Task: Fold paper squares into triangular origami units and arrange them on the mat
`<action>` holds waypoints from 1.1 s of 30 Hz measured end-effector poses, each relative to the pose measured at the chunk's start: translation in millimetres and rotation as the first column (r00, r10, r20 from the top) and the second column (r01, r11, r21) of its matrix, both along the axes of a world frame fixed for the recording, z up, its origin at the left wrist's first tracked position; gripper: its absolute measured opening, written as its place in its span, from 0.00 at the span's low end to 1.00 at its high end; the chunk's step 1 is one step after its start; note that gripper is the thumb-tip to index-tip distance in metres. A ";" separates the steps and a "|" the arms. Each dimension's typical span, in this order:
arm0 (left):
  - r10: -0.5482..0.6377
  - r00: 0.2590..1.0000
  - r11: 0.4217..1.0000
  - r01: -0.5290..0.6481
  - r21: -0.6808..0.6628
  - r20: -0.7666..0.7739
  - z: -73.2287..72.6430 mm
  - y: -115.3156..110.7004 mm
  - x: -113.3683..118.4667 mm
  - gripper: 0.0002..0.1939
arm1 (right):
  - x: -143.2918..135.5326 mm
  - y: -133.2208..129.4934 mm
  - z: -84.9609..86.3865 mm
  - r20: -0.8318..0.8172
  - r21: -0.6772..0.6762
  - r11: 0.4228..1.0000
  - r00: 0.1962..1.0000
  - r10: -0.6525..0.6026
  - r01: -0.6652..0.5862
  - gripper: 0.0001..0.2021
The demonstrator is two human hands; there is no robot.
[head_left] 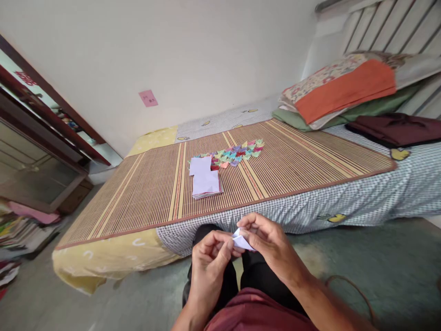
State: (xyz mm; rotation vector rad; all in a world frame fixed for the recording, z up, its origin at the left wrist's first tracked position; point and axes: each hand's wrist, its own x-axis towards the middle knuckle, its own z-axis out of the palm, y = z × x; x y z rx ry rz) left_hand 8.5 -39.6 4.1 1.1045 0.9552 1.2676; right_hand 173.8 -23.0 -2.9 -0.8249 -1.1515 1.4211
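A small folded piece of white paper (243, 242) is pinched between my two hands above my lap. My left hand (212, 255) grips its left corner with thumb and fingertips. From the other side, my right hand (263, 236) has its thumb on the near face and its fingers behind the upper edge. Ahead on the bed mat lies a stack of square paper sheets (206, 183) with white on top. Another white sheet (200, 165) overlaps its far end. Beyond them are rows of small, multicoloured folded paper pieces (237, 154).
A striped bamboo mat (148, 184) covers the bed. Folded bedding with an orange panel (347, 89) and a maroon folded cloth (396, 128) lie at the right. Piled books or papers (25, 239) stand on the floor at left. A cord (358, 289) lies on the floor at right.
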 end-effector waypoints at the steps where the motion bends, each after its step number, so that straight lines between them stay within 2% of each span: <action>1: 0.005 1.000 1.000 -0.005 -0.004 0.011 -1.0 0.9 -0.3 0.11 | 1.6 -0.8 0.7 0.018 0.011 1.000 1.000 -0.003 0.003 0.09; 6: 0.083 0.996 0.996 -0.083 -0.013 0.019 -3.3 3.4 -1.6 0.12 | 9.5 -5.0 1.6 0.149 0.143 0.989 0.989 0.024 -0.046 0.08; 10: 0.138 0.990 0.990 -0.138 0.014 -0.041 -2.3 2.3 -0.7 0.10 | 7.0 -6.5 1.0 0.257 0.281 0.956 0.953 -0.157 0.082 0.08; 14: 0.167 0.982 0.985 -0.163 0.053 -0.085 -2.2 1.5 0.2 0.09 | 0.4 -6.5 1.1 0.305 0.391 0.909 0.911 -0.277 0.145 0.10; 23: 0.228 0.962 0.971 -0.215 0.102 -0.147 -1.0 0.0 4.9 0.09 | -4.4 -3.9 -4.9 0.397 0.413 0.890 0.842 -0.366 0.192 0.10; 26: 0.199 0.975 0.979 -0.194 0.058 -0.095 -0.3 2.8 4.5 0.09 | -5.3 -3.1 -4.5 0.394 0.453 0.867 0.826 -0.402 0.206 0.10; 29: 0.150 0.983 0.989 -0.149 0.023 -0.105 -0.1 7.1 2.3 0.08 | -5.4 -2.8 -3.4 0.398 0.487 0.850 0.815 -0.421 0.201 0.10; 33: 0.175 0.974 0.984 -0.169 0.050 -0.141 2.3 9.7 0.5 0.06 | -4.3 -3.6 -2.1 0.406 0.496 0.849 0.815 -0.413 0.183 0.10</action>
